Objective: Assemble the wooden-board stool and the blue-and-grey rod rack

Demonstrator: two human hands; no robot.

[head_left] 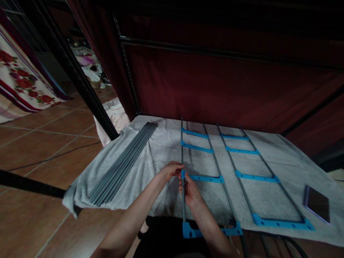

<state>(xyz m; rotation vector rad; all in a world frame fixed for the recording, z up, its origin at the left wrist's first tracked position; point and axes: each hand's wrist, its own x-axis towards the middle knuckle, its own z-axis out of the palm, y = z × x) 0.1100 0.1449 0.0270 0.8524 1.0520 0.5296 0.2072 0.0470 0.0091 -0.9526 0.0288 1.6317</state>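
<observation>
The person's left hand (172, 170) and right hand (189, 189) meet at the near frame (202, 178), which lies partly on the cloth (163, 154), its blue end past the edge. The right fingers curl round its left rod, by a blue crossbar; the left fingers are bent close together (whether they grip, one cannot tell). The other frame (258, 177) lies to the right, loose rods (125, 163) to the left.

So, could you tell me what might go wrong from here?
The near end of the left frame juts past the cloth's front edge, so leaning there might tip it. The blue bar between the left hand and right hand could twist out of line. The loose grey rods might roll if the cloth is tugged.
</observation>
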